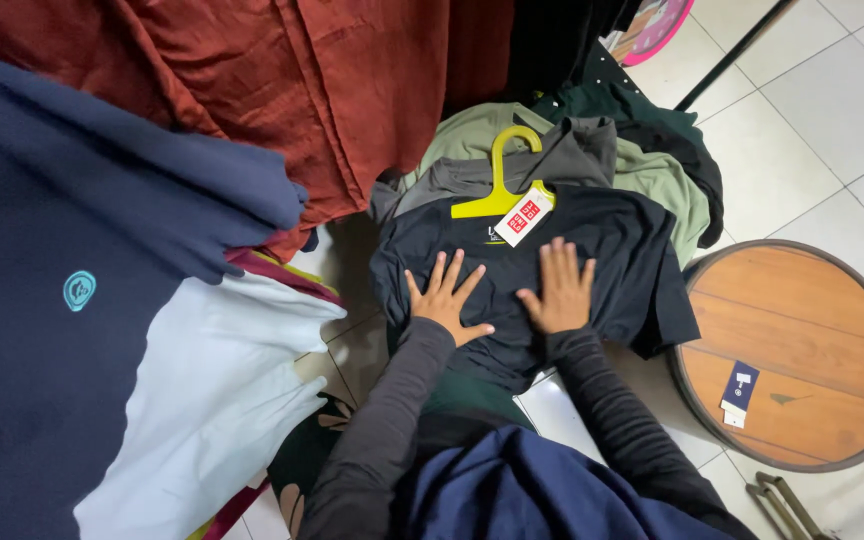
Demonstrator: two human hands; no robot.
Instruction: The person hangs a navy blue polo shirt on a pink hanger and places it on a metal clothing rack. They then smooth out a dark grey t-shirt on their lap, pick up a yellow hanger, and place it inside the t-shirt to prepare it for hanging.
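A black t-shirt lies flat on the tiled floor, on a yellow hanger with a red-and-white tag at its collar. My left hand presses palm-down on the shirt's chest with fingers spread. Beside it, my right hand also lies flat on the shirt, fingers apart. Both arms wear dark ribbed sleeves. Under the black shirt lie a grey shirt and an olive-green shirt.
A round wooden stool top with a small dark tag stands at the right. Hanging garments fill the left: a rust-red shirt and a navy-and-white top. A dark green garment lies behind the pile.
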